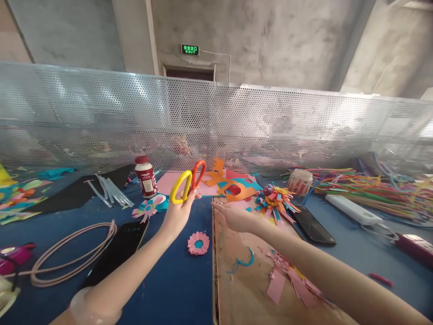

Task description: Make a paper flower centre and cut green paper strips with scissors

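Note:
My left hand (181,211) is closed around a pair of scissors (182,186). Their yellow and orange-red loop handles stick up above the fist, and the blades are hidden. Just to the right, my right hand (237,216) hovers palm down with its fingers stretched out to the left, over the edge of a cardboard sheet (237,280). Nothing shows in it. Below and between the hands, a pink paper rosette with a blue centre (198,243) lies on the blue tabletop (169,289). Cut orange paper (241,188) lies behind the hands.
A red-capped bottle (146,178) stands behind a paper flower (149,206). Phones lie left (118,250) and right (313,225). Pink paper strips (275,285) and a fringed paper pompom (275,198) lie on the right. Pipe cleaners (368,192) and a perforated metal screen (216,122) are farther back.

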### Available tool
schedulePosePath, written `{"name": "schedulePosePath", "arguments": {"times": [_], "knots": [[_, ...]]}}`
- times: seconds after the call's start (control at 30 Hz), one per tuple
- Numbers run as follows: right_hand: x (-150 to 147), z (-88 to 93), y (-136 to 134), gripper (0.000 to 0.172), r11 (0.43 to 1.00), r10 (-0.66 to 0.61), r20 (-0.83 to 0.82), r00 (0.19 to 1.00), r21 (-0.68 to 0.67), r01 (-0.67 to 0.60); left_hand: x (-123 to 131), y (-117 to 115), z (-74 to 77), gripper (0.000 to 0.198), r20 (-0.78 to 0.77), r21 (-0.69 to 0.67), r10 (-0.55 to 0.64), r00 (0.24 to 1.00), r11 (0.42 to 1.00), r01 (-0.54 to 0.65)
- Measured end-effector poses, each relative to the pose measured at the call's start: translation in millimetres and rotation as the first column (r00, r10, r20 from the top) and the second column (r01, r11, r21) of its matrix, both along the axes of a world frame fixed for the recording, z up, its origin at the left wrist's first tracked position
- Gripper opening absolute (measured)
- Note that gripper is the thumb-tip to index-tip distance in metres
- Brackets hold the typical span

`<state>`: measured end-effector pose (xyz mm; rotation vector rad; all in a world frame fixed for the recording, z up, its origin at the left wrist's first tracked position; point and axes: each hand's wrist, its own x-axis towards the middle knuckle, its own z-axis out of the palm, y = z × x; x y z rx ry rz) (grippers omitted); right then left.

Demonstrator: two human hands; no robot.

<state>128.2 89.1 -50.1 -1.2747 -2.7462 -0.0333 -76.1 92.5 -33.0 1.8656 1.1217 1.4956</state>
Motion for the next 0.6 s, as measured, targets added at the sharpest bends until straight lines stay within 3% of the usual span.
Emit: {"name": "schedulePosePath", "arguments": {"times": [0.13,0.27,0.37,0.47,0.6], "knots": [[-7,-1.0,-20,0.075,0.999,0.017,0.035,0.999,-0.037,-0.016,-2,-4,-5.8,0.029,-0.017,0.024,0.008,1.0,1.0,-0.007],[23,6.2,-65,0.077,0.992,-0.055,0.071,0.996,-0.112,0.062,-1,-9,-9.2,0.03,-0.042,-0.001,-0.002,0.999,1.0,0.002],[40,10.9,-83,0.065,0.981,-0.119,-0.036,0.992,-0.159,0.112,1,-11,-8.6,0.031,-0.047,-0.013,-0.008,0.999,1.0,0.008],[34,8.1,-74,0.057,0.98,-0.187,-0.177,0.966,-0.105,0.17,2,-11,-7.4,0.031,-0.042,0.001,0.007,0.999,1.0,-0.007],[4,-6.6,-45,0.06,1.0,0.004,-0.083,0.997,-0.002,-0.005,0,-10,-7.0,0.03,-0.02,0.024,0.032,0.999,0.999,-0.031]]}}
